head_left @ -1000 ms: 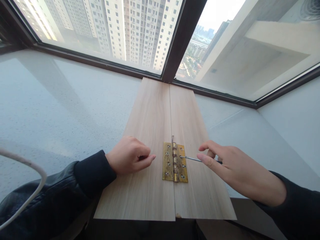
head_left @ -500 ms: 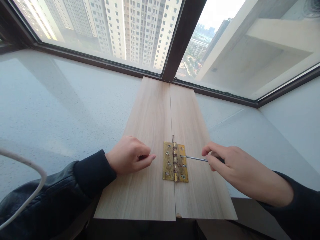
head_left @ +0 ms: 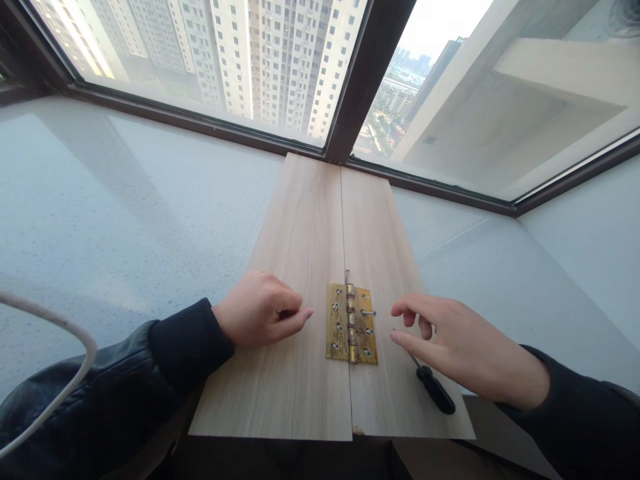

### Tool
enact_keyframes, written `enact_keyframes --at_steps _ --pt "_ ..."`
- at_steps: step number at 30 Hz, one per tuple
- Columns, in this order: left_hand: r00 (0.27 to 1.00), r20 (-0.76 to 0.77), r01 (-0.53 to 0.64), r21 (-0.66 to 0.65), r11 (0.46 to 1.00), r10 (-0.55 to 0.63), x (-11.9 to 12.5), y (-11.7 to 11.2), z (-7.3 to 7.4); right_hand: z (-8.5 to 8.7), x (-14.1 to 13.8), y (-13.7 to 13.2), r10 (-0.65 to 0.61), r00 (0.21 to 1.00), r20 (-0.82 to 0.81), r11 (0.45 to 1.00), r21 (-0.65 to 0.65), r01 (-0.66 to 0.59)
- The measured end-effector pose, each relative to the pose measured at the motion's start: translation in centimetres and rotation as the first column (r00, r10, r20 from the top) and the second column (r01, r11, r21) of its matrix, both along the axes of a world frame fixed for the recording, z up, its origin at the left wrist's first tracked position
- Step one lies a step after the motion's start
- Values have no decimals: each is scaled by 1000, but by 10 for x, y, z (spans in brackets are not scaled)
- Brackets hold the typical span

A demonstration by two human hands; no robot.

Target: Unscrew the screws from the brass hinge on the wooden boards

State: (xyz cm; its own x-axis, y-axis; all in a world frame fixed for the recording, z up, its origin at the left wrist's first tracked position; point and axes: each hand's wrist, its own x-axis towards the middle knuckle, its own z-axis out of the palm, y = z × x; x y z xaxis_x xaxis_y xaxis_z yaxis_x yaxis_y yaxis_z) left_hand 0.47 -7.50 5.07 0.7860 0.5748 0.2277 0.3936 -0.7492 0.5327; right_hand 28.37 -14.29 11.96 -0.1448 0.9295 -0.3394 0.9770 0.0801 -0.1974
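A brass hinge (head_left: 336,327) lies opened flat across the seam between two pale wooden boards (head_left: 295,393). Screw heads fill most of its holes. One screw (head_left: 369,313) sticks out of the right leaf, tilted right. Just beyond the hinge, a loose-looking screw (head_left: 347,275) lies on the seam. My left hand (head_left: 263,310) rests curled on the left board, its palm hidden. Right of the hinge, my right hand (head_left: 437,333) hovers with thumb and fingers apart, empty. Below it a black-handled screwdriver (head_left: 436,390) lies on the right board, its tip behind my thumb.
The boards lie on a white speckled sill (head_left: 150,207) and reach the dark window frame (head_left: 345,93). A white cable (head_left: 75,333) curves past my left sleeve. A dark gap shows below the boards' near edge.
My right hand has let go of the screwdriver, which now lies on the right board, handle toward me. The hand has opened and moved slightly left. My left hand stays put.
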Motion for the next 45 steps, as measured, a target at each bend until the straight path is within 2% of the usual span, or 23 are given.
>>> enact_keyframes --at_steps 2,4,6,8,10,13,17,19,20,22,23,25,27,29,30,32,33,34,35,37,38,40,45 --pt "1000 2 -1 3 1000 1 0 0 0 -15 4 -4 51 997 -56 995 92 -46" --pt "1000 5 4 1 1000 -4 0 0 0 -33 8 -11 86 989 -124 965 257 -51" --pt "1000 8 2 -1 1000 -2 0 -1 0 -51 13 -19 110 978 -176 879 476 -13" --pt "1000 7 -1 -1 1000 1 0 -1 1 -64 17 -24 94 976 -196 783 620 49" --pt "1000 4 -2 2 1000 2 -1 -1 1 -71 19 -26 57 978 -199 719 688 98" --pt "1000 3 -2 8 1000 2 -1 -1 0 -72 21 -23 24 981 -193 697 707 122" --pt "1000 3 -9 17 1000 9 -1 -1 -1 -56 28 -29 -67 979 -191 712 679 181" --pt "1000 6 -5 15 1000 5 0 0 -1 -46 33 -42 -189 976 -111 775 593 218" --pt "1000 7 0 10 1000 0 0 0 -1 -42 35 -51 -254 967 -19 829 511 228" --pt "1000 6 9 4 1000 -9 0 0 0 -36 37 -69 -268 957 108 937 259 234" --pt "1000 7 10 2 1000 -10 0 0 0 -35 37 -77 -254 956 148 963 127 236" --pt "1000 8 9 3 1000 -9 0 0 0 -33 34 -87 -227 961 156 973 -14 232" --pt "1000 8 5 4 1000 -5 -1 0 -1 -32 31 -89 -227 970 85 972 -42 231" --pt "1000 1 2 1 1000 -2 -1 -1 -1 -27 27 -83 -277 956 -95 961 -35 275" --pt "1000 -2 2 -1 1000 -2 -1 -1 -1 -24 24 -77 -324 920 -220 946 -48 322" --pt "1000 -7 5 -8 1000 -5 -1 -1 -1 -18 17 -61 -415 765 -493 907 -154 393" --pt "1000 -7 7 -11 1000 -7 -1 -1 -1 -16 12 -51 -460 681 -569 882 -204 425" --pt "1000 -6 7 -12 1000 -8 -1 -1 0 -15 7 -41 -473 642 -604 872 -217 438" --pt "1000 -3 9 -12 1000 -9 -1 -1 0 -16 1 -31 -465 669 -580 878 -206 432" --pt "1000 2 5 -8 1000 -5 0 0 0 -21 -9 -13 -335 848 -410 937 -49 347" --pt "1000 6 2 -5 1000 -2 0 0 0 -24 -14 -6 -267 912 -313 957 23 288" --pt "1000 10 0 -2 1000 0 1 0 0 -29 -21 3 -201 953 -226 973 69 222" --pt "1000 17 11 -12 1000 -11 1 0 1 -28 -29 4 -129 979 -157 984 102 146"
